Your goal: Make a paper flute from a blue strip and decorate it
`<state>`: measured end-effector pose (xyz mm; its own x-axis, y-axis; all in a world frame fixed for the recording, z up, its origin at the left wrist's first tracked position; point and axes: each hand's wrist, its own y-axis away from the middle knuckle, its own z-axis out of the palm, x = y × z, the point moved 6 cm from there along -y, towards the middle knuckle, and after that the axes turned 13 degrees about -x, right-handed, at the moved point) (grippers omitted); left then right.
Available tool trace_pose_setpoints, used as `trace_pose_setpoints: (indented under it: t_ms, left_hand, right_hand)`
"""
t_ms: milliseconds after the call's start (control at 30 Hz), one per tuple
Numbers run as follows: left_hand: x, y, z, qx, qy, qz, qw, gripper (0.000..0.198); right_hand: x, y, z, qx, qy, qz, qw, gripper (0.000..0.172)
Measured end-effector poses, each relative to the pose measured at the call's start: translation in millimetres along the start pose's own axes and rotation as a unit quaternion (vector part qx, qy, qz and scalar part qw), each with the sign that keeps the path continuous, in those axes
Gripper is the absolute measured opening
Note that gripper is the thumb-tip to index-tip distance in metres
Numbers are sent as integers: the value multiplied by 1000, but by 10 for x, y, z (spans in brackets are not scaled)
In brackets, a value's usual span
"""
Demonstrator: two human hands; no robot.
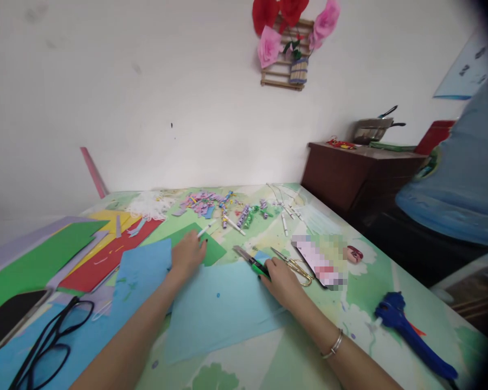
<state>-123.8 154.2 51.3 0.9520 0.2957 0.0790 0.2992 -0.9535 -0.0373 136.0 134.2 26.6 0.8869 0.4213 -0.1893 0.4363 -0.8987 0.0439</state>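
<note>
Fingers on both hands are closed around something slim. From the left, black-framed glasses lie near, with a red sheet farther off. Next, the left hand pinches the near end of a white pen, its other end pointing far and right over a green sheet. The pen looks light, stiff and smooth, so a thumb-and-finger pinch on the barrel should suffice, though it could roll if let go. A pale blue sheet lies between the forearms; it should be soft, easily creased, and best lifted by an edge. Farther right, the right hand grasps the near end of a green and black utility knife, blade end pointing far left. That handle seems light and rigid; hold should stay behind the blade. Gold-handled scissors lie just beside this hand, and a blue glue gun rests well apart, near right.
</note>
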Motion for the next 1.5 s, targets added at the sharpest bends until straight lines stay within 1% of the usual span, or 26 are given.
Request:
trace_pose_setpoints:
  t_ms: [100, 200, 233, 300, 367, 467, 533, 633, 700, 767, 833, 867, 933, 967, 1000, 1033, 1100, 1133, 1200, 1267, 1300, 1367, 1433, 1500]
  left_hand:
    - [504, -331, 12, 11, -30, 84, 996, 30]
    - [960, -695, 102, -5, -48, 183, 982, 34]
    - [1073, -800, 143, -15, -52, 212, 976, 34]
    - [1220, -968, 229, -38, -57, 253, 965, 34]
    - [1279, -1073, 304, -55, -59, 278, 957, 33]
    - [1274, -1124, 365, -69, -58, 303, 949, 33]
    - [1231, -1115, 347, -71, -49, 312, 946, 33]
    - [1104, -1060, 216, -59, -17, 295, 953, 33]
    - [977, -966, 77, -40, 17, 262, 964, 30]
    - [830, -777, -63, -17, 62, 221, 973, 23]
    - [693, -474, -152, -4, 116, 191, 975, 23]
    - [642, -287, -161, -9, 145, 187, 972, 21]
    - [585, 127, -105, -38, 200, 206, 957, 20]
    - [568, 332, -45, -62, 243, 219, 943, 21]
    - [543, 517, 49, -113, 364, 222, 897, 22]
    - [526, 685, 155, -159, 454, 213, 850, 25]
    - [510, 954, 352, -219, 542, 185, 790, 29]
    - [491, 1043, 426, -222, 576, 163, 770, 30]
    - [479, 1156, 541, -225, 617, 134, 742, 33]
    - [495, 1201, 600, -221, 638, 129, 726, 38]
    - [507, 1207, 610, -217, 644, 133, 722, 39]
    - [534, 1208, 615, -214, 647, 144, 717, 38]
    - [547, 1210, 614, -220, 644, 148, 717, 37]
    - [546, 1220, 610, -227, 646, 148, 714, 41]
  right_hand:
    - [60, 30, -46, 32, -3, -8, 999, 11]
    - [143, 95, -113, 64, -3, -17, 998, 4]
    - [162, 120, -130, 72, -2, -23, 997, 6]
    - [175, 164, -140, 83, 1, -42, 996, 9]
    - [155, 196, -117, 90, 5, -68, 994, 11]
    - [92, 219, -44, 97, 6, -104, 990, 12]
    - [55, 227, -3, 101, 3, -121, 988, 13]
    - [41, 238, 7, 112, -10, -131, 985, 15]
    - [51, 246, -11, 118, -19, -130, 984, 19]
    - [54, 255, -29, 123, -28, -126, 984, 21]
    - [44, 262, -44, 126, -38, -120, 984, 20]
    - [39, 262, -54, 128, -42, -115, 984, 19]
    - [57, 248, -93, 134, -51, -100, 985, 15]
    - [93, 232, -128, 137, -56, -89, 985, 13]
    - [158, 213, -175, 142, -61, -74, 985, 12]
    - [255, 191, -233, 147, -66, -55, 985, 12]
    - [546, 157, -371, 158, -81, -1, 984, 14]
    - [732, 153, -441, 165, -88, 36, 982, 15]
    - [1121, 175, -555, 178, -101, 115, 972, 16]
    - [1445, 213, -605, 178, -111, 181, 961, 20]
    - [1560, 225, -602, 171, -117, 203, 957, 20]
    - [1699, 225, -558, 150, -131, 228, 953, 25]
    - [1751, 207, -496, 133, -145, 238, 951, 29]
    - [1770, 192, -452, 128, -157, 245, 948, 30]
